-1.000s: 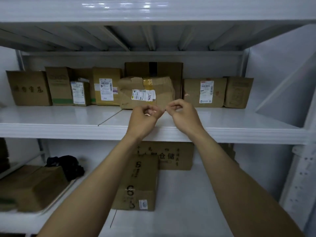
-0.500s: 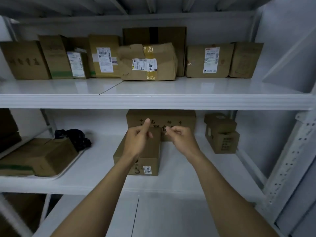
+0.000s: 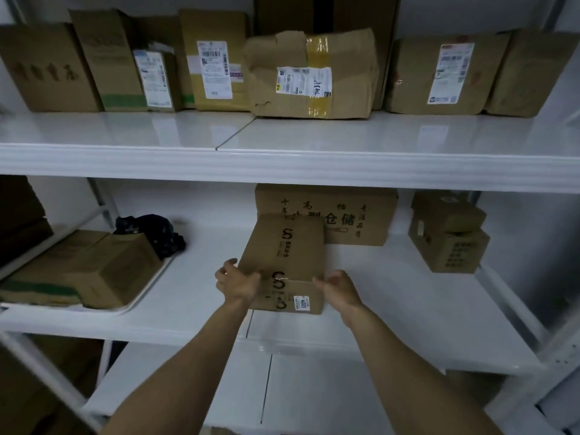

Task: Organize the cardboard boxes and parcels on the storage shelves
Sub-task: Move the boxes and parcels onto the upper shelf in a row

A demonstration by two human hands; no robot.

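A long brown cardboard box (image 3: 285, 246) with black logos and a small white "4001" sticker lies lengthwise on the middle shelf (image 3: 392, 293), near its front edge. My left hand (image 3: 238, 282) grips the box's front left corner, with the thumb on the front face. At the front right corner my right hand (image 3: 337, 288) is cupped, its fingers against the box's side. Both forearms reach in from below. The box's far end touches a wider printed carton (image 3: 354, 215) at the back of the shelf.
Two small stacked boxes (image 3: 448, 237) stand at the right of the middle shelf. At the left, a tray (image 3: 147, 287) holds a flat box and black cloth (image 3: 150, 230). The upper shelf (image 3: 282, 164) carries several labelled boxes and a crumpled taped parcel (image 3: 310, 76).
The view has dropped from the upper shelf to the middle one. Both hands came down from the upper shelf's edge, spread apart and closed onto the long box's front corners.
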